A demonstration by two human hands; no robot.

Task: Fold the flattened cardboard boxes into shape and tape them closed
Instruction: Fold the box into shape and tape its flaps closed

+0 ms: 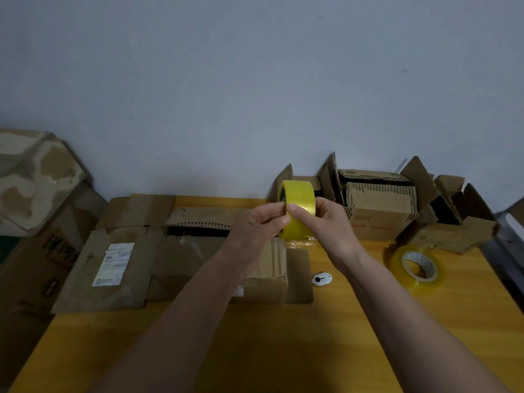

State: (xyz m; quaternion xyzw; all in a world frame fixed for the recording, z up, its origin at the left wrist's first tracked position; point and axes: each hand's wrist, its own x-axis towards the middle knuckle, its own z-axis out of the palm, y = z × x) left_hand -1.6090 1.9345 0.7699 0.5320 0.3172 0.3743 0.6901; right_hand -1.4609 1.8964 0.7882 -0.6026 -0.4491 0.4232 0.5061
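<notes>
Off the worktop's left edge stands a large brown carton (34, 268) with dark handwriting on its side and a crumpled, blotchy cardboard lump (31, 180) on top. On the yellow wooden worktop (283, 344), along the left half of the far edge, lies a flattened cardboard box (127, 268): worn brown board, creased flaps spread outward, a white shipping label (113, 263) on its left panel and a torn, corrugated strip showing along its far side. Its right part is folded up into a low block near the middle of the worktop, partly hidden behind the forearms.

Above that block the two hands meet on a roll of yellow packing tape (297, 212) held upright, off the worktop. The left hand (259, 222) has its fingers curled, thumb and fingertips pinching at the roll's near face, where the tape end would be; whether any tape is peeled I cannot tell. The right hand (329, 222) grips the roll from the right, thumb laid across its outer band and fingers wrapped behind.

Just right of the folded block lies a small white cutter (321, 279). Toward the right edge a second, clear tape roll (416, 268) lies flat. At the far right corner stand several opened cardboard boxes (380, 205) with flaps raised, one showing faint red print.
</notes>
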